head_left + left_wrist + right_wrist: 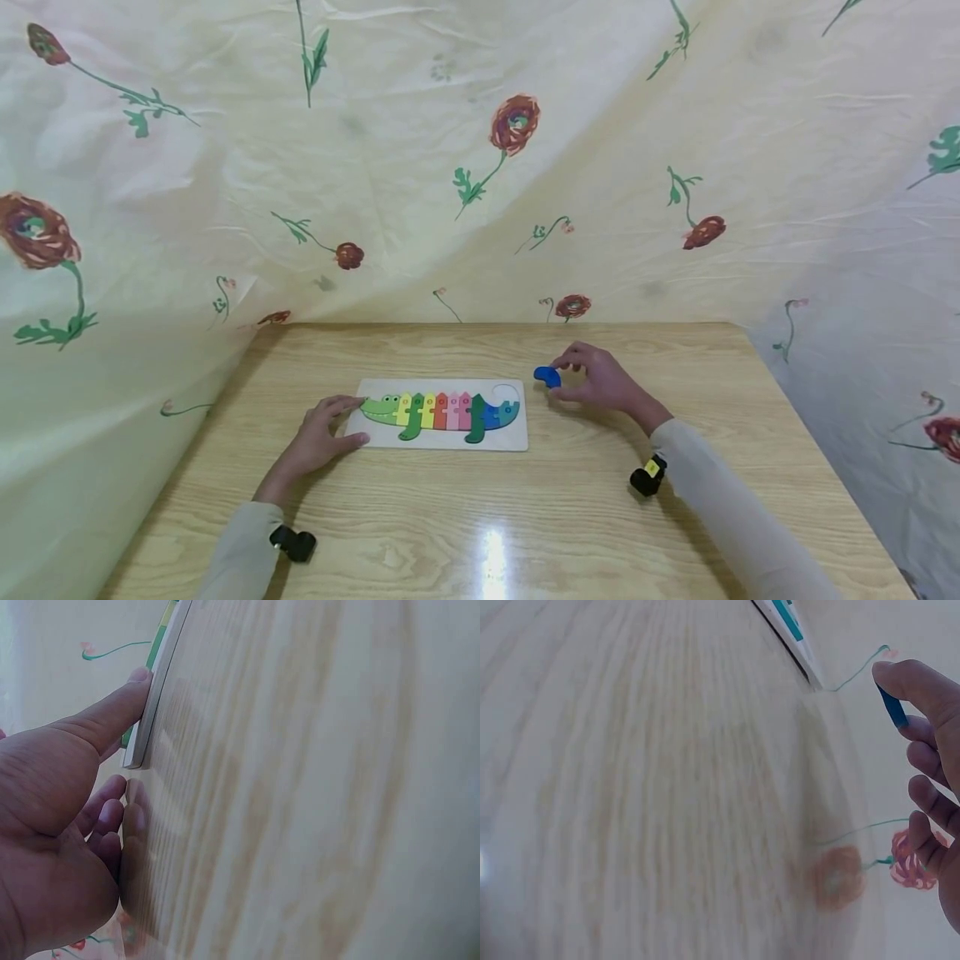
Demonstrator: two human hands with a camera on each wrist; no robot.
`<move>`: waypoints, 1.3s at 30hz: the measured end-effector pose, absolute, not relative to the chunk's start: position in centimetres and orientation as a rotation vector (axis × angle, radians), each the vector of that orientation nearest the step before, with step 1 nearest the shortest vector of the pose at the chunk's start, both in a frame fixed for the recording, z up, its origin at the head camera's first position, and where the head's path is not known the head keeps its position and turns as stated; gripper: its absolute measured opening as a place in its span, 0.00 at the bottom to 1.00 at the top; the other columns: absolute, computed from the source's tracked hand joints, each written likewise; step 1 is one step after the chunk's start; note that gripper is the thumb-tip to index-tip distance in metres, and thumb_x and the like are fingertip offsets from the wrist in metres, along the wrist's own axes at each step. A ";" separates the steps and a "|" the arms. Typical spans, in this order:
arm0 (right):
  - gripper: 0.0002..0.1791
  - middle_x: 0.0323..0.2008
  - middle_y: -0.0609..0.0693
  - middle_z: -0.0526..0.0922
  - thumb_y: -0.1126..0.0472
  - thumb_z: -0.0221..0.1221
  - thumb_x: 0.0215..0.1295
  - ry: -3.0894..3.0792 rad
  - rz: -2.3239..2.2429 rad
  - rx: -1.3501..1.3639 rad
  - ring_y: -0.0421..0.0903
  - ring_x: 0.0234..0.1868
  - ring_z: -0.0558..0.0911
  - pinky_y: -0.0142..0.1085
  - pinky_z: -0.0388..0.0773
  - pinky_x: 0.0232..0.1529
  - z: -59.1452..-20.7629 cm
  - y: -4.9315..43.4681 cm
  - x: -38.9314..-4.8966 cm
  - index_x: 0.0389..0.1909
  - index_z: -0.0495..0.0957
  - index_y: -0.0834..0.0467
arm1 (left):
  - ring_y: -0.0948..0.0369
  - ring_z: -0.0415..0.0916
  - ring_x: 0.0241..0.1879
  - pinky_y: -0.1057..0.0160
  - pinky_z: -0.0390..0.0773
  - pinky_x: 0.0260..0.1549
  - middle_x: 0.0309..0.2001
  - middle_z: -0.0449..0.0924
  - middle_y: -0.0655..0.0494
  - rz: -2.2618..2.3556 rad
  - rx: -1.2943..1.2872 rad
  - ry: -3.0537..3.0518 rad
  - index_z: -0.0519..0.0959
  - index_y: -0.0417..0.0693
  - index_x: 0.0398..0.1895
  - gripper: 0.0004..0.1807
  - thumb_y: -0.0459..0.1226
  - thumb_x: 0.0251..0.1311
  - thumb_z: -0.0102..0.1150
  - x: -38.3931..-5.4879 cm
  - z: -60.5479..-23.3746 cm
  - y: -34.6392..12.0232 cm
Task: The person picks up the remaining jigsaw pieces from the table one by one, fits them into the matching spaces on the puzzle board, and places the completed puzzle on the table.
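A white puzzle board with a colourful crocodile of numbered pieces lies flat on the table. Its curled tail-tip recess, at the upper right, shows bare white. My left hand rests at the board's left end, index finger near the crocodile's snout. In the left wrist view, the straight thumb lies against the board's edge, and the other fingers are partly hidden. Beyond the board's right end, my right hand pinches a curved blue puzzle piece between thumb and fingers. The right wrist view shows this piece edge-on, above the table.
The wooden table reaches back to a flowered cloth that hangs behind and along both sides. A small black camera is strapped at each wrist, over light sleeves.
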State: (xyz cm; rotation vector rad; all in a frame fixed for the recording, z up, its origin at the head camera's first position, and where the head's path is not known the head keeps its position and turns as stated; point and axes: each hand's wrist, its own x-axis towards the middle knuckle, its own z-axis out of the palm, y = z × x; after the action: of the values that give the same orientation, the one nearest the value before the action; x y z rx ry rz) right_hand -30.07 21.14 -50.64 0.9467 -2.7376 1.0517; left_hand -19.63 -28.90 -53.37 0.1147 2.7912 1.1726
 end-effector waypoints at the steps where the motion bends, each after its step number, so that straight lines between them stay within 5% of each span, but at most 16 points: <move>1: 0.19 0.40 0.50 0.83 0.53 0.78 0.53 -2.735 1.051 0.950 0.51 0.42 0.80 0.45 0.79 0.41 -50.6 21.1 -30.1 0.45 0.88 0.54 | 0.38 0.54 0.69 0.30 0.59 0.66 0.75 0.59 0.38 1.175 0.116 2.790 0.71 0.49 0.73 0.37 0.46 0.61 0.72 -19.6 -53.4 -28.9; 39: 0.20 0.40 0.44 0.81 0.49 0.76 0.56 -2.830 1.141 0.970 0.45 0.41 0.76 0.38 0.76 0.41 -51.2 15.5 -31.5 0.48 0.88 0.52 | 0.38 0.54 0.70 0.30 0.58 0.66 0.75 0.59 0.39 1.166 0.109 2.781 0.71 0.50 0.73 0.38 0.46 0.61 0.73 -21.3 -53.2 -29.3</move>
State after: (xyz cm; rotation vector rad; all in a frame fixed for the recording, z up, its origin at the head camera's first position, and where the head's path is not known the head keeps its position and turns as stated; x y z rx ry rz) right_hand -31.53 15.50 -51.15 0.9698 -2.8304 1.1407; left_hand -21.25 -29.27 -53.19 0.1091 2.7806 1.1663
